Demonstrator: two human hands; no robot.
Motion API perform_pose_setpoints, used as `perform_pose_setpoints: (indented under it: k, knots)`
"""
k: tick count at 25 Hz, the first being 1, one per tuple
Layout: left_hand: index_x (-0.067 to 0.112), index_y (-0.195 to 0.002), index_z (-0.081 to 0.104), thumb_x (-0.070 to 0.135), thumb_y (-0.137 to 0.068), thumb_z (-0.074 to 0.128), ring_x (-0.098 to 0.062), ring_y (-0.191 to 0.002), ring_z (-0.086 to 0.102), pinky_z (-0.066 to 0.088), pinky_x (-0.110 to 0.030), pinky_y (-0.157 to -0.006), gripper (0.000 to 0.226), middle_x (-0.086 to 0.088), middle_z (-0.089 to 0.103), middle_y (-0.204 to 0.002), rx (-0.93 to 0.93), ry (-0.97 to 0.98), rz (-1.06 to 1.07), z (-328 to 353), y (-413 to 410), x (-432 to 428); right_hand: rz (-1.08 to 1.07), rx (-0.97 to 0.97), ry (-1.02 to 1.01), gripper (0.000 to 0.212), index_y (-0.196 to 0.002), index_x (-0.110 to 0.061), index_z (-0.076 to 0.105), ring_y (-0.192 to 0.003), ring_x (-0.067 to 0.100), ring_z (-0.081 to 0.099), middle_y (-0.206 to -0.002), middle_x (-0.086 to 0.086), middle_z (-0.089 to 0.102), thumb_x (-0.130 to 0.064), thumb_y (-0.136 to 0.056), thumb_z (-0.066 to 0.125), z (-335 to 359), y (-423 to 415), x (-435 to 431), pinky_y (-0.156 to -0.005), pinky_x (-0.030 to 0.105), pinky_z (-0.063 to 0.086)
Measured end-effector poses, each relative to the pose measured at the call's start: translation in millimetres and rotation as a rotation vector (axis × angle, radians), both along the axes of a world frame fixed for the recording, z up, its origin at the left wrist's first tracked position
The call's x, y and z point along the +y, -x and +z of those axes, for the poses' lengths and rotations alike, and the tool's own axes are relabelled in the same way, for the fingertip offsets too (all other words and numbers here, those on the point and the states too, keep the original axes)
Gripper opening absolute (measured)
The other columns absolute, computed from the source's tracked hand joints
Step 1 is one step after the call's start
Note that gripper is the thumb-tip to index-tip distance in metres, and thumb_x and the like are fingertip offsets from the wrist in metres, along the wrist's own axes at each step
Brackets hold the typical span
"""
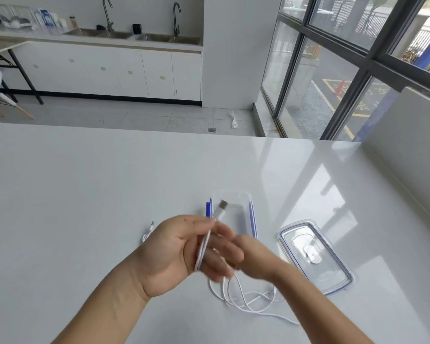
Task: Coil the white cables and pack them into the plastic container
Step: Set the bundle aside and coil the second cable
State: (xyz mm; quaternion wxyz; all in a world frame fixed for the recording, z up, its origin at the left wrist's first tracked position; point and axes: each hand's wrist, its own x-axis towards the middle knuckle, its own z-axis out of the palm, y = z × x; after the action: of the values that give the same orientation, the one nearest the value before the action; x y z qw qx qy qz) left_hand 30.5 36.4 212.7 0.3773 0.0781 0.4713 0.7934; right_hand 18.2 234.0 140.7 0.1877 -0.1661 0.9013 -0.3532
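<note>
Gleaming table (pixel 85 194) with plastic container (pixel 238 214); twin sinks (pixel 159 38), perhaps a drain (pixel 211 130), behind.

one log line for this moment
left hand: holds white cable looped round fingers | right hand: blurred, grip unclear | container: open | lid: beside it | second cable: on table

Sinks (pixel 168 39), white cabinets (pixel 124 73), windows (pixel 333 58)

Your arms are bare — forearms, wrists and both hands uncovered right to the lower edge. Your left hand (pixel 174 249) shows sharp, with wrist creases; your right hand (pixel 246 256) is blurred.
</note>
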Motion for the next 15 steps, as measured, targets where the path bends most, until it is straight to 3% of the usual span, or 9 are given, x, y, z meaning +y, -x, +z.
perform_pose_setpoints:
  k: [2, 4, 6, 8, 11, 15]
  knots:
    - [-0.002, -0.099, 0.070, 0.025, -0.095, 0.051, -0.034, -0.066, 0.074, 0.058, -0.033, -0.057, 0.034, -0.029, 0.076, -0.094, 0.082, 0.292, -0.190, -4, -2, -1, 0.012, 0.148, -0.095, 0.032, -0.076, -0.010, 0.064, -0.059, 0.010, 0.046, -0.066, 0.003, 0.064, -0.038, -0.088, 0.055, 31, 20, 3, -0.061, 0.031, 0.039]
    - [-0.004, -0.100, 0.068, 0.024, -0.100, 0.049, -0.037, -0.073, 0.074, 0.058, -0.033, -0.060, 0.034, -0.026, 0.077, -0.096, 0.161, 0.529, -0.251, -9, -3, -1, 0.019, 0.192, -0.141, 0.031, -0.072, -0.007, 0.062, -0.055, 0.013, 0.039, -0.062, 0.003, 0.054, -0.029, -0.093, 0.064, 59, 31, 3, -0.057, 0.031, 0.037]
    - [-0.003, -0.099, 0.069, 0.021, -0.104, 0.047, -0.036, -0.081, 0.075, 0.058, -0.036, -0.065, 0.032, -0.022, 0.079, -0.095, 0.191, 0.634, -0.178, -13, -3, 1, 0.029, 0.260, -0.200, 0.035, -0.063, -0.007, 0.050, -0.054, 0.018, 0.028, -0.055, 0.002, 0.037, -0.028, -0.087, 0.064, 82, 27, 2, -0.050, 0.033, 0.029]
    - [0.000, -0.098, 0.069, 0.020, -0.104, 0.048, -0.031, -0.083, 0.075, 0.058, -0.038, -0.071, 0.030, -0.017, 0.080, -0.093, 0.211, 0.668, -0.065, -17, -4, 3, -0.016, 0.326, -0.206, 0.027, -0.060, -0.014, 0.051, -0.052, 0.019, 0.031, -0.051, 0.002, 0.038, -0.026, -0.081, 0.063, 95, 13, 1, -0.049, 0.032, 0.031]
    - [0.001, -0.099, 0.070, 0.019, -0.105, 0.048, -0.032, -0.087, 0.076, 0.060, -0.042, -0.077, 0.029, -0.017, 0.080, -0.093, 0.205, 0.584, 0.144, -24, -6, 8, -0.139, 0.422, -0.166, 0.015, -0.072, -0.025, 0.064, -0.049, 0.011, 0.044, -0.047, -0.008, 0.046, -0.030, -0.086, 0.064, 95, -14, -5, -0.048, 0.023, 0.031]
    - [-0.005, -0.106, 0.072, 0.014, -0.099, 0.048, -0.031, -0.088, 0.073, 0.061, -0.043, -0.085, 0.031, -0.020, 0.075, -0.095, -0.018, 0.116, 0.304, -25, -5, 13, -0.298, 0.343, 0.112, 0.017, -0.080, -0.032, 0.064, -0.053, 0.004, 0.053, -0.053, -0.025, 0.057, -0.024, -0.094, 0.067, 74, -44, -18, -0.049, 0.016, 0.034]
